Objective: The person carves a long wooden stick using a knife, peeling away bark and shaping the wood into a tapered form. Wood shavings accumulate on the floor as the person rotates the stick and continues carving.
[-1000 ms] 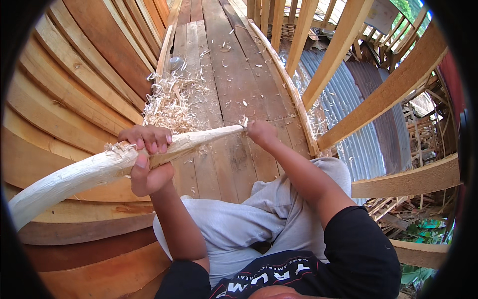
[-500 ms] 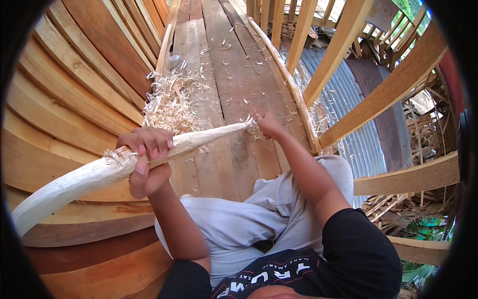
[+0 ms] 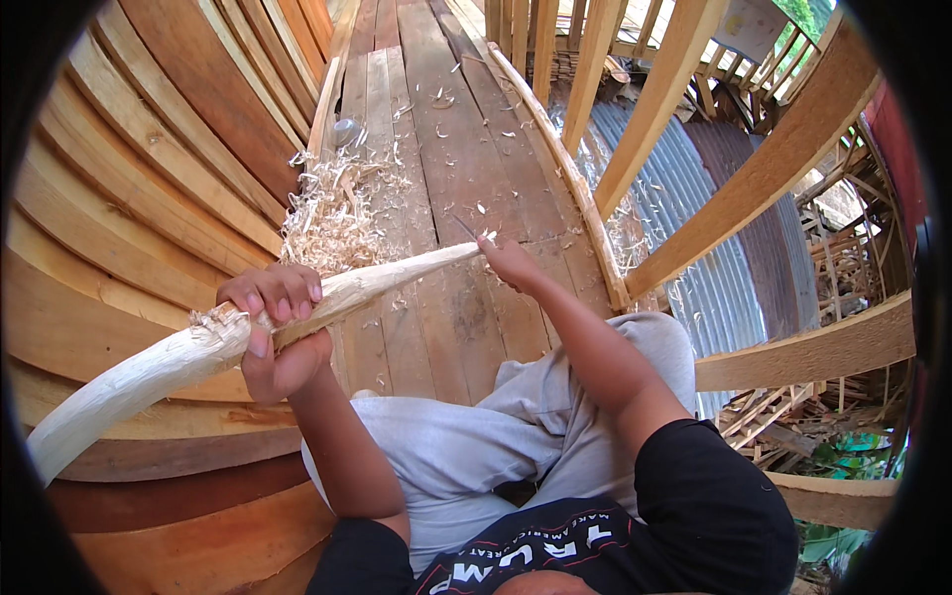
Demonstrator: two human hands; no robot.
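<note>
A long pale peeled wooden pole (image 3: 397, 275) slants across in front of me, thick and curved at the left, tapering toward its right end. My left hand (image 3: 270, 297) is wrapped round its middle, just beside a ragged step of frayed wood (image 3: 220, 319). At the thin end, my right hand (image 3: 511, 266) is closed on a knife, whose slim dark blade (image 3: 464, 227) points up and left past the tip. The fingers cover the knife's handle. A small curl of wood shows by the tip and the knuckles.
Curly wood shavings (image 3: 332, 213) are heaped on the plank floor (image 3: 476, 129) beyond the pole, with a clear round container (image 3: 346, 132) near them. Stacked boards (image 3: 119, 208) line the left. Wooden railing posts (image 3: 664, 94) rise at the right above a corrugated metal roof (image 3: 684, 218).
Both hands and the pole have shifted slightly left in the view. My right hand has turned at the tip, the blade now shows more plainly, and the bunched shaving there looks smaller.
</note>
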